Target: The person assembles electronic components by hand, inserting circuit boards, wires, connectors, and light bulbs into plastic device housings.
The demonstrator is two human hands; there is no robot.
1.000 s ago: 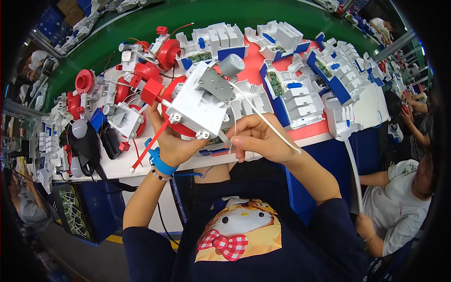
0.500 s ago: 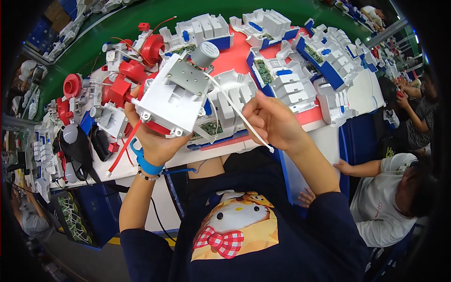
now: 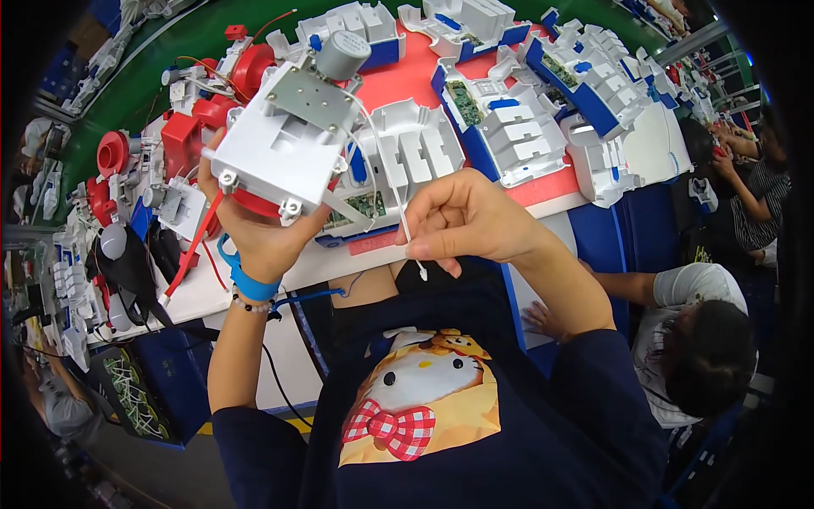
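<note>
cluttered workbench (image 3: 254,293) behind; left hand (image 3: 259,237) grips white housing (image 3: 284,144), right hand (image 3: 466,222) pinches (tightly) white wire (image 3: 405,229).

Left hand (image 3: 259,233) grips a white plastic housing (image 3: 275,153) from below, lifted clear of the workbench (image 3: 339,259). Metal plate (image 3: 311,97) screwed on the housing's top, grey cylindrical part (image 3: 342,54) at its upper right corner. White wire (image 3: 381,161) runs from the housing down to the right hand (image 3: 466,222), pinched between thumb and fingers just right of the housing. Blue wristband (image 3: 244,280) below the housing. Red parts (image 3: 182,140) left of it; white-and-blue trays (image 3: 509,127) to its right. Another person (image 3: 695,339) sits far right.
</note>
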